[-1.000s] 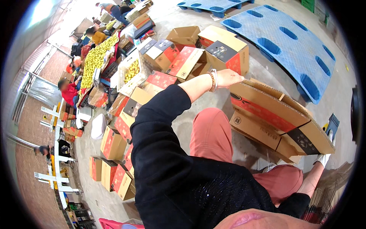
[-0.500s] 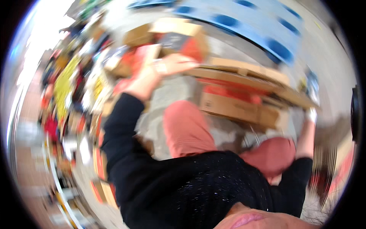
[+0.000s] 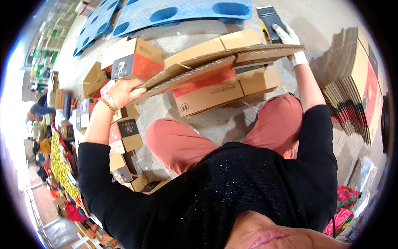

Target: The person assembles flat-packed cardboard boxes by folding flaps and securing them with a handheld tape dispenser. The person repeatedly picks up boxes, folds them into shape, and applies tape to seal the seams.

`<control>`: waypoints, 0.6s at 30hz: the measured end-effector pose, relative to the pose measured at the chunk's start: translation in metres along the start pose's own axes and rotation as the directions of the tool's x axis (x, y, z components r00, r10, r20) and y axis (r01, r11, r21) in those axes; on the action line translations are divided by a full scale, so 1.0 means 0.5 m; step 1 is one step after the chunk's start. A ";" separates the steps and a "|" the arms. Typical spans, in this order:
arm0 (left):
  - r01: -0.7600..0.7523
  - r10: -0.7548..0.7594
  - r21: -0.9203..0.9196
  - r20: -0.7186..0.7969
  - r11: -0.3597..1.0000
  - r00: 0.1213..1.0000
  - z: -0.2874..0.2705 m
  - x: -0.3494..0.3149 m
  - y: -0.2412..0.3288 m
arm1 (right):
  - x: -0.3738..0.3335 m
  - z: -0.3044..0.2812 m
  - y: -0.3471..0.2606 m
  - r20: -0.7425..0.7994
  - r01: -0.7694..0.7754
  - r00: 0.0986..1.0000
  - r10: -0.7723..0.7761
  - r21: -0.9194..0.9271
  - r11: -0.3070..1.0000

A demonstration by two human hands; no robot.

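Observation:
A flattened cardboard carton (image 3: 207, 68), brown with a red printed panel, spans the space before my knees, seen nearly edge-on. My bare left hand (image 3: 120, 92), a bracelet at its wrist, grips the carton's left end. In a white glove, my right hand (image 3: 290, 39) holds its right end, fingers reaching past the far side. Those fingers lie against a black and yellow tape dispenser (image 3: 269, 20); whether they grasp it, I cannot tell. More flat cartons (image 3: 211, 97) lie on the floor beneath the held one.
Blue plastic pallets (image 3: 182, 10) lie at the far side. A stack of flat cartons (image 3: 358, 83) stands at the right. Opened boxes (image 3: 139, 56) are at the left, more running down that side. Floral cloth (image 3: 346, 203) lies at the lower right, and people are in the left background.
My view has turned, bringing the right-hand carton stack up beside my right arm and the pallets leftward. Both hands stay at the carton's ends. The earlier picture is blurred.

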State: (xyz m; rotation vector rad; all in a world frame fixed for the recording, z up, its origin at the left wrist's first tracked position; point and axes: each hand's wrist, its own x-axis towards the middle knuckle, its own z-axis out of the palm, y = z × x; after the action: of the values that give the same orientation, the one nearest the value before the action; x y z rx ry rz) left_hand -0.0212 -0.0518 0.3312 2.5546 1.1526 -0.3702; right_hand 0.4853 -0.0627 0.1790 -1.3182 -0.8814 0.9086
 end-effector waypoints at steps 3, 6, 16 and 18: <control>0.110 -0.112 -0.047 -0.046 0.993 0.993 -0.012 0.001 0.011 | -0.012 0.010 -0.011 0.057 0.019 0.998 -0.022 0.045 0.999; 0.220 -0.250 -0.296 -0.067 0.929 0.966 -0.047 -0.003 0.007 | -0.004 -0.002 -0.045 0.014 -0.053 0.998 0.053 0.030 0.998; -0.114 0.116 -0.130 0.012 0.985 0.993 0.020 0.138 0.119 | 0.034 -0.008 -0.021 0.008 -0.079 0.997 0.079 0.179 0.981; -0.021 0.022 -0.019 0.048 1.000 0.999 0.017 0.146 0.157 | 0.015 0.017 -0.033 -0.017 -0.021 1.000 0.024 0.145 0.989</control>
State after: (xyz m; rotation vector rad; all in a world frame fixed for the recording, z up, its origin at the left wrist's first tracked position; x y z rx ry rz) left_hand 0.0842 -0.0550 0.3109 2.5262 1.1052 -0.4122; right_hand 0.4816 -0.0529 0.1960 -1.2120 -0.7726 0.9581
